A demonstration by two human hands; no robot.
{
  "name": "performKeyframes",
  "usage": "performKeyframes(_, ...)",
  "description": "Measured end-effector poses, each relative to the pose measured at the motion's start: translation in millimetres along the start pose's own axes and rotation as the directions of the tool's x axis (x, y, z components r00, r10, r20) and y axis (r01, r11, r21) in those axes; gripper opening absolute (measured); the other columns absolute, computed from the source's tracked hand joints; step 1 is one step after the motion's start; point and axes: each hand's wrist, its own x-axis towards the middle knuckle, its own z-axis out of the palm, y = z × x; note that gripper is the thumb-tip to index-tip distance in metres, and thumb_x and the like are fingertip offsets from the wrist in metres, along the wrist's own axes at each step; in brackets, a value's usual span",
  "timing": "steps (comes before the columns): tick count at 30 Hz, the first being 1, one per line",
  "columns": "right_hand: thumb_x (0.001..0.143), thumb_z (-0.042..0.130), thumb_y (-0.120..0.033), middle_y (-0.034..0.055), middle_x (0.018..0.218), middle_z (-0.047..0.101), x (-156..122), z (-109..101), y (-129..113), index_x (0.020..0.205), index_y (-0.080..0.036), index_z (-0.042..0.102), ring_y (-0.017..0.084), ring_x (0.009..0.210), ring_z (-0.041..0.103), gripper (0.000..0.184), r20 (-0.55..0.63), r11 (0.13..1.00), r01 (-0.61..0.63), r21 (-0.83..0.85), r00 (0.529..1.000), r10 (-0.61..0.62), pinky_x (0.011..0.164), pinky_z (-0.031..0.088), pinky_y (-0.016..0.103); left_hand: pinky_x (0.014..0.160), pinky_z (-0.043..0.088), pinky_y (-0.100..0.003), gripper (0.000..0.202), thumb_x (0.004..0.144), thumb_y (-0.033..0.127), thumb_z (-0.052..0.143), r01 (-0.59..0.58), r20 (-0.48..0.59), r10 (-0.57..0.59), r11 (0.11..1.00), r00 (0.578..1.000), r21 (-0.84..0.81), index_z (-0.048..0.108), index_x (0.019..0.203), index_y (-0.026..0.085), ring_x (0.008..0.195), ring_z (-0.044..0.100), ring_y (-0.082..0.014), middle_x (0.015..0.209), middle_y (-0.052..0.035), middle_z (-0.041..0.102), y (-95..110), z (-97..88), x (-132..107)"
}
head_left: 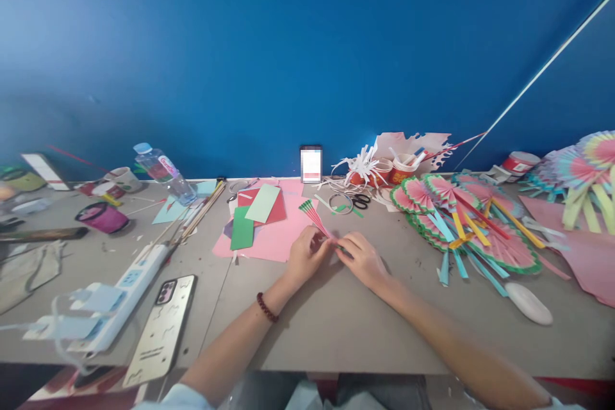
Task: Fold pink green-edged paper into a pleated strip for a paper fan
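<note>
Water bottle (166,172), power strip (129,288), phone (161,330), scissors (359,200), paper fans (461,218) on the table (336,327).

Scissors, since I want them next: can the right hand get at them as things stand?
Probably yes: the scissors lie just beyond the right hand, only bare table between, though it pinches the pleated paper.

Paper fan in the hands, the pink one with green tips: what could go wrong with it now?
1. The left hand and right hand pinch only the narrow end of the paper fan; if the pinch slips, the pleats may spring open.
2. The phone lies at the front edge of the table, beside the left arm; an elbow could knock it off.
</note>
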Motion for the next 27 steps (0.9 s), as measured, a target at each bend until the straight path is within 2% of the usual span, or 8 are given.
performKeyframes(4, 0.088, 0.057, -0.028, 0.0065, 0.095, 0.067, 0.4, 0.6, -2.9, 0.108, -0.021, 0.064, 0.019, 0.091, 0.063, 0.021, 0.091, 0.993, 0.032, 0.113, 0.995, -0.043, 0.081, 0.056, 0.034, 0.061, 0.048, -0.026, 0.018, 0.085, 0.036, 0.057, 0.089, -0.002, -0.09, 0.988, 0.996, -0.124, 0.053, 0.084, 0.018, 0.066, 0.056, -0.0123, 0.075, 0.0012, 0.058, 0.6, -0.3, 1.9)
performKeyframes(7, 0.089, 0.056, -0.033, 0.0089, 0.112, 0.065, -0.4, 0.9, -2.6, 0.119, -0.022, 0.06, 0.022, 0.103, 0.062, 0.032, 0.149, 0.993, 0.023, 0.113, 0.988, -0.04, 0.089, 0.055, 0.037, 0.069, 0.051, -0.029, 0.013, 0.088, 0.031, 0.053, 0.062, 0.002, -0.062, 0.985, 0.998, -0.161, 0.055, 0.089, 0.018, 0.076, 0.06, -0.0145, 0.082, -0.002, 0.062, -0.8, -1.3, 2.0)
performKeyframes(9, 0.089, 0.055, -0.032, 0.0097, 0.114, 0.066, -0.3, 0.3, -1.5, 0.12, -0.022, 0.06, 0.022, 0.104, 0.063, 0.033, 0.136, 0.998, 0.026, 0.057, 0.99, -0.033, 0.088, 0.056, 0.038, 0.072, 0.051, -0.029, 0.013, 0.09, 0.028, 0.049, 0.027, -0.02, -0.03, 0.992, 0.999, -0.127, 0.058, 0.091, 0.019, 0.079, 0.062, -0.0146, 0.085, -0.0031, 0.065, -2.8, -2.9, 2.0)
performKeyframes(13, 0.09, 0.051, -0.02, 0.0076, 0.098, 0.07, 2.9, -5.5, 0.3, 0.106, -0.021, 0.066, 0.018, 0.09, 0.066, 0.022, 0.032, 0.997, 0.07, -0.034, 0.997, -0.069, 0.081, 0.057, 0.033, 0.069, 0.049, -0.028, 0.015, 0.091, 0.023, 0.047, -0.11, -0.166, 0.123, 0.99, 0.979, 0.085, 0.06, 0.088, 0.018, 0.075, 0.06, -0.0142, 0.08, -0.0029, 0.064, -8.8, -8.2, 4.4)
performKeyframes(17, 0.088, 0.051, -0.013, 0.0074, 0.093, 0.071, 5.7, -13.8, 3.4, 0.105, -0.021, 0.066, 0.018, 0.084, 0.067, 0.023, -0.129, 0.983, 0.115, -0.144, 0.983, -0.134, 0.078, 0.055, 0.03, 0.067, 0.046, -0.027, 0.017, 0.091, 0.017, 0.047, -0.279, -0.229, 0.37, 0.894, 0.9, 0.35, 0.063, 0.091, 0.018, 0.076, 0.06, -0.0147, 0.083, -0.0049, 0.064, -17.4, -13.3, 8.8)
performKeyframes(19, 0.088, 0.053, -0.013, 0.0094, 0.098, 0.071, 5.3, -16.1, 6.7, 0.11, -0.021, 0.064, 0.018, 0.086, 0.067, 0.026, -0.195, 0.969, 0.098, -0.228, 0.97, -0.144, 0.079, 0.055, 0.03, 0.067, 0.044, -0.028, 0.017, 0.091, 0.015, 0.048, -0.339, -0.188, 0.466, 0.817, 0.865, 0.466, 0.064, 0.095, 0.019, 0.076, 0.06, -0.0153, 0.084, -0.0052, 0.065, -21.7, -14.7, 10.2)
performKeyframes(22, 0.088, 0.055, -0.015, 0.0122, 0.109, 0.068, 3.7, -17.2, 12.7, 0.116, -0.021, 0.062, 0.018, 0.086, 0.067, 0.029, -0.25, 0.949, 0.061, -0.31, 0.957, -0.143, 0.08, 0.055, 0.029, 0.067, 0.042, -0.029, 0.019, 0.091, 0.014, 0.048, -0.386, -0.087, 0.523, 0.721, 0.848, 0.575, 0.063, 0.1, 0.02, 0.077, 0.059, -0.0163, 0.085, -0.0052, 0.066, -25.4, -16.3, 10.9)
performKeyframes(27, 0.092, 0.049, -0.016, 0.0133, 0.123, 0.063, 3.0, -17.2, 20.6, 0.127, -0.021, 0.056, 0.02, 0.094, 0.065, 0.037, -0.151, 0.943, 0.021, -0.331, 0.986, -0.075, 0.087, 0.054, 0.031, 0.068, 0.041, -0.03, 0.018, 0.092, 0.014, 0.049, -0.475, 0.063, 0.575, 0.603, 0.816, 0.64, 0.062, 0.103, 0.018, 0.078, 0.059, -0.0171, 0.087, -0.0055, 0.066, -24.2, -19.6, 11.8)
